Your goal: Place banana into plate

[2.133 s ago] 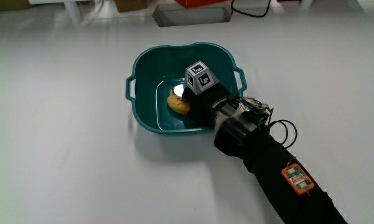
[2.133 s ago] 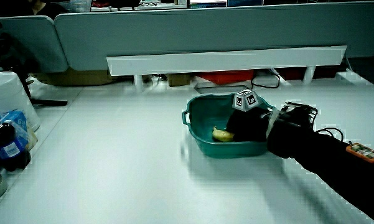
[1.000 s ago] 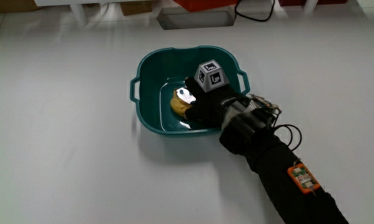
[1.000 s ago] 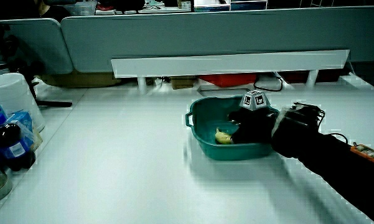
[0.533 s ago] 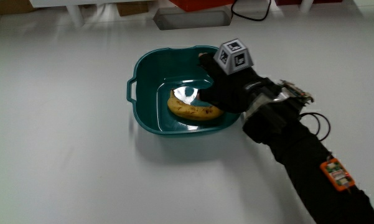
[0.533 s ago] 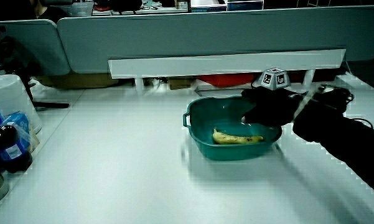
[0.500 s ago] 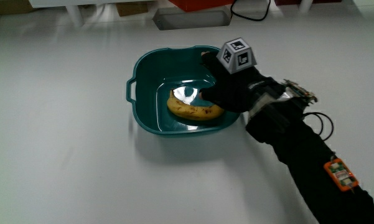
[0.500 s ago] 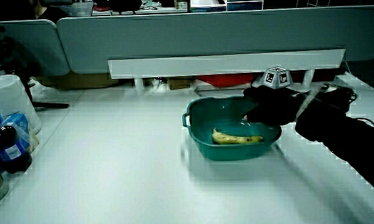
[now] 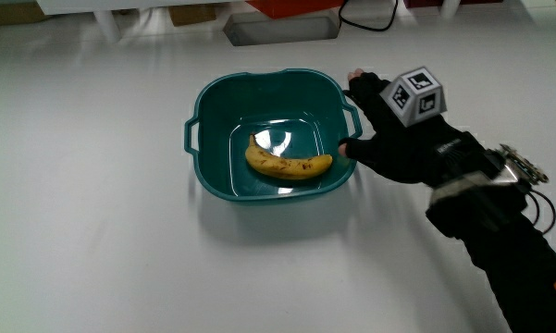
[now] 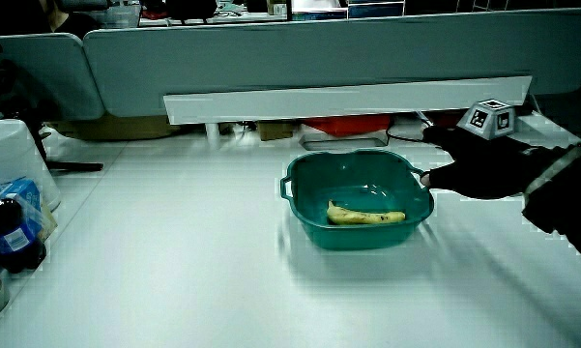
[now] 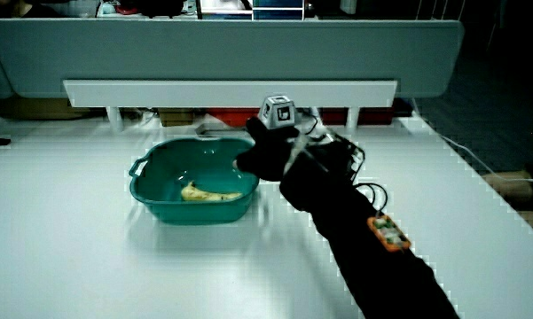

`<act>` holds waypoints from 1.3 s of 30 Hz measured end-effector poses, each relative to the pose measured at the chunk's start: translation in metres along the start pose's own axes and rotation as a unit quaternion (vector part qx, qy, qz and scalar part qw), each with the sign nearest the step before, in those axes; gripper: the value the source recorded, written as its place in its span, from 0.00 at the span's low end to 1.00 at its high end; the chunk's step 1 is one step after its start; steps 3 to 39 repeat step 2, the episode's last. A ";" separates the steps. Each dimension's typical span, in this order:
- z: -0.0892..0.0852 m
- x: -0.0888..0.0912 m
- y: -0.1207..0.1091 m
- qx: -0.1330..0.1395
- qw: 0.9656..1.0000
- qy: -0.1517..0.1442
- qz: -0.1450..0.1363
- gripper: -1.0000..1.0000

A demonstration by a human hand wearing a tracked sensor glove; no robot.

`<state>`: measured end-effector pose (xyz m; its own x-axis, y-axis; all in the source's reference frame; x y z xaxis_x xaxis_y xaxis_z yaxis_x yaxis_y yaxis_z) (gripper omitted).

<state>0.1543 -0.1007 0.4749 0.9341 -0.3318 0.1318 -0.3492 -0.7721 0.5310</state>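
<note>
The teal basin [image 9: 213,111] is the landmark. The banana [image 9: 288,165] lies flat on its floor, alone and untouched. Just beside the basin's handle, outside its rim, hovers the hand [image 9: 395,139], fingers spread wide and holding nothing, 1 patterned cube [image 9: 414,94] on its back.

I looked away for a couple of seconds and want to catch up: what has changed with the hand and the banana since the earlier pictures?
The hand let go of the banana and drew out of the teal basin; it is now beside the basin's rim, fingers spread, holding nothing. The banana, earlier half covered by the hand, lies flat and fully visible on the basin's floor. The basin itself stayed put.
</note>
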 end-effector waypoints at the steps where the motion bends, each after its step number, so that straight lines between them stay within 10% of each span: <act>1: -0.004 0.005 -0.003 0.007 1.000 0.003 0.000 0.00; 39: -0.002 0.005 -0.010 -0.008 1.000 0.014 0.017 0.00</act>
